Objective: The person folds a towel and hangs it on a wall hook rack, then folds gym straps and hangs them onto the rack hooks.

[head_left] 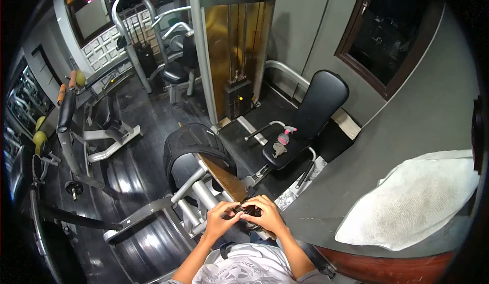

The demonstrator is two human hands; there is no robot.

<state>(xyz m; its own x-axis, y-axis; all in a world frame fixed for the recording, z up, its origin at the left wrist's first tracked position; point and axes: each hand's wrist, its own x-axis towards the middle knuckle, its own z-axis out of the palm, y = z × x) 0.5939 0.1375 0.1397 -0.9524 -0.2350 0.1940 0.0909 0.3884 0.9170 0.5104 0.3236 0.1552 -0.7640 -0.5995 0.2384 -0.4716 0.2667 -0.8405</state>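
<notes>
Your left hand (220,222) and right hand (267,215) were close together at the lower middle of the frame, fingers curled and pinching a small dark object (253,211), too hidden to identify. Beyond them, a black backpack (199,140) rested near the centre. A pink-topped spray bottle (283,137) and grey cloth (278,150) sat on the black machine seat (291,155), right of centre; a white towel (410,202) lay lower right.

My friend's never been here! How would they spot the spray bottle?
Find the tall weight machine marked PLAMAX. To its right in the picture is a black padded seat. On that seat, beside a crumpled greyish cloth, is the spray bottle: its bright pink top sets it apart from both.
</notes>
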